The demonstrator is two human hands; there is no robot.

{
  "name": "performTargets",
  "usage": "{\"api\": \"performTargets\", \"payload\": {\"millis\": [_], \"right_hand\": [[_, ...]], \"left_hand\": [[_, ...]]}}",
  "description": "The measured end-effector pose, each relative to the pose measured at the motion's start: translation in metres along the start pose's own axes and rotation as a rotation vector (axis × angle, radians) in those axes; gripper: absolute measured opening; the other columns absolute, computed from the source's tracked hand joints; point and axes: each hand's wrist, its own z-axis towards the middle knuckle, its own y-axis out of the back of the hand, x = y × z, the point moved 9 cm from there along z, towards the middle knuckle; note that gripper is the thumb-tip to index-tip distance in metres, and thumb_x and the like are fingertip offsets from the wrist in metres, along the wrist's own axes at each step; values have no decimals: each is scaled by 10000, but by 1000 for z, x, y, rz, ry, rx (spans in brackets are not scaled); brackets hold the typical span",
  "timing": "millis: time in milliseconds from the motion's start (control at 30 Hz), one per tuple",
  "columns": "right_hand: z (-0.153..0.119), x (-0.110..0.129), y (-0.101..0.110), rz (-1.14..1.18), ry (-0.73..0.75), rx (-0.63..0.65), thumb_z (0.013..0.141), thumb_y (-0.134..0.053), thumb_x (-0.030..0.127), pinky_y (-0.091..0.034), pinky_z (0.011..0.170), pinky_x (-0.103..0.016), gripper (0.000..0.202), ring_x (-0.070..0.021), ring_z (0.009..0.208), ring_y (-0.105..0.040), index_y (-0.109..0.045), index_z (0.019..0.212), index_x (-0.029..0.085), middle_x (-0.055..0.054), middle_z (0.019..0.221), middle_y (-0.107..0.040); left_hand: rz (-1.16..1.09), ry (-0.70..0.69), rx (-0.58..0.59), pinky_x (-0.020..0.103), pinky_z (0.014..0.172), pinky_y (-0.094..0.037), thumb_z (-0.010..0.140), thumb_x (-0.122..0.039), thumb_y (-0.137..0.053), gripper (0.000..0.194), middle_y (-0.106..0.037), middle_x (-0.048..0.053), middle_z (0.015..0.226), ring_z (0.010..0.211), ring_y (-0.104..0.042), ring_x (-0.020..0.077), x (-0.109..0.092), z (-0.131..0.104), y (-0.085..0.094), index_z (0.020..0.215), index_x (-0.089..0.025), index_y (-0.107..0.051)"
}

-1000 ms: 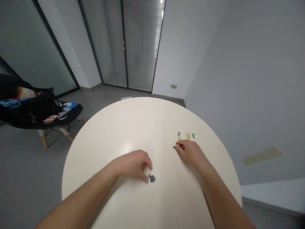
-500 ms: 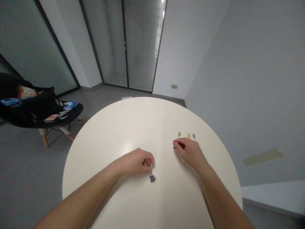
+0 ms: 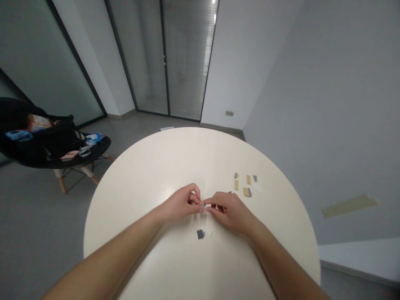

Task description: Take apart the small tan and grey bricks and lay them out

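Above the middle of the table, my left hand (image 3: 183, 203) and my right hand (image 3: 230, 211) meet at the fingertips. Between them is a small grey piece (image 3: 204, 205), pinched by my left thumb and finger. My right thumb and fingertips close in on its right side; whatever else they hold is too small to make out. Below the hands lies a dark square piece (image 3: 200, 234) beside a pale, whitish piece (image 3: 208, 232). Both hands are closed.
Right of my right hand, several small tan and grey pieces lie in a loose group, among them a tan piece with a dark edge (image 3: 247, 192). They rest on a round white table (image 3: 150, 166). A black chair (image 3: 93, 146) bearing a bag stands at the left.
My right hand has moved left and toward me, from the group of small pieces to my left fingertips. My left hand has lifted slightly away from the dark square piece.
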Motion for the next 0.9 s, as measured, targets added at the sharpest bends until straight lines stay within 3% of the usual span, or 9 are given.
{"api": "performTargets", "payload": {"millis": [167, 367, 633, 900], "right_hand": [[0, -5, 2, 14, -42, -17, 848, -600, 226, -385, 595, -217, 120, -99, 618, -530, -704, 908, 225, -12, 760, -648], [1, -4, 8, 13, -15, -93, 844, -603, 233, -380, 588, -226, 92, -95, 594, -495, -682, 889, 217, -12, 784, -648], [3, 1, 7, -7, 8, -107, 854, -604, 275, -376, 584, -235, 96, -105, 604, -494, -666, 861, 203, -18, 746, -630], [2, 7, 9, 27, 47, -118, 828, -652, 290, -394, 591, -227, 98, -94, 601, -508, -656, 844, 193, -12, 753, -640]], "left_hand": [[-83, -6, -2, 220, 609, -384, 732, -315, -749, 360, -703, 33, 778, 668, -610, 119, -2, 2, -1, 868, -187, -442], [-63, -75, -12, 194, 519, -312, 687, -254, -782, 370, -650, -7, 820, 513, -453, 33, -12, 3, -3, 861, -176, -465], [-106, -106, -61, 235, 633, -392, 767, -286, -723, 294, -671, 24, 800, 687, -597, 109, -7, 5, 4, 856, -176, -465], [-155, -48, -48, 216, 576, -339, 760, -358, -729, 334, -670, -5, 678, 587, -573, 99, -4, 5, 0, 858, -181, -462]]}}
